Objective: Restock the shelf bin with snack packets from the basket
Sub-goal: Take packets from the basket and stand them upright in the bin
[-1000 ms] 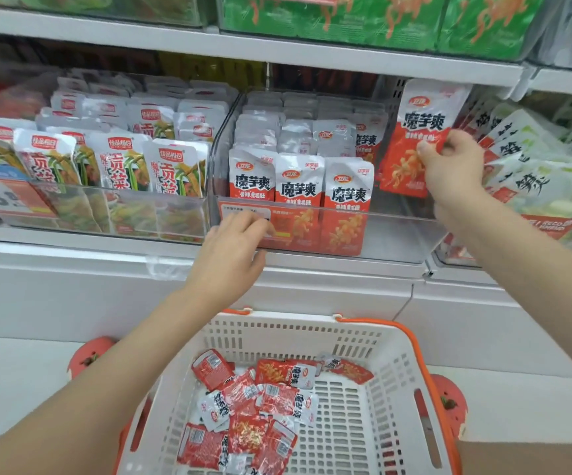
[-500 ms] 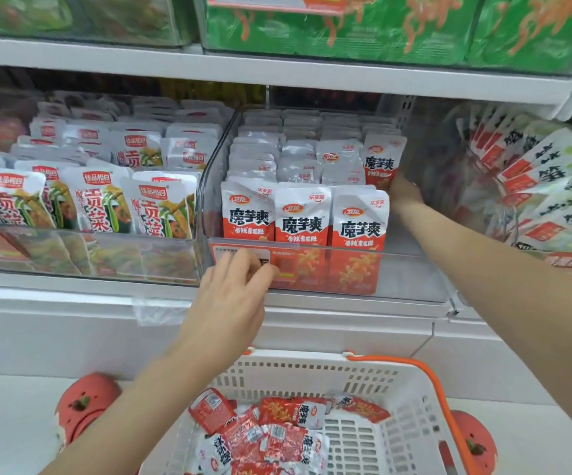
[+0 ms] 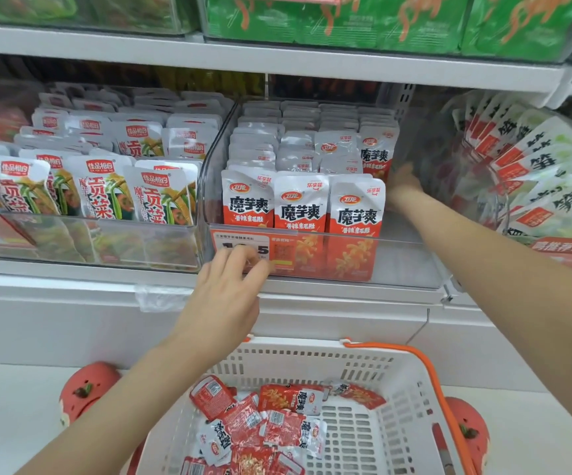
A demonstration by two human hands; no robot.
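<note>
Upright in the clear bin (image 3: 411,258) on the middle shelf (image 3: 277,63), red-and-white packets (image 3: 300,207) stand in rows, three across at the front, with an open gap along the bin's right side. More of the same packets (image 3: 277,419) lie loose in a heap in the white basket (image 3: 380,365) below, whose orange handle (image 3: 428,375) arcs over its right rim.

A person's right hand (image 3: 402,183) reaches into that gap, just beside the rear packet (image 3: 377,156) of the right-hand row; the hand is blurred and partly behind the bin's wall, so its grip cannot be told. The left hand (image 3: 222,296) rests against the bin's front wall with fingers relaxed and spread, holding nothing, its fingertips (image 3: 243,258) over the lower edge of the price tag (image 3: 253,246), which covers the bottom of the leftmost front packet.

Left of the bin, a second clear bin (image 3: 99,241) holds green-and-yellow packets (image 3: 102,186). To the right, white packets with black lettering (image 3: 538,159) lean fanned in a third bin. Green packs (image 3: 346,18) line the shelf above. Two red, tomato-shaped objects (image 3: 87,389) flank the basket on the floor.
</note>
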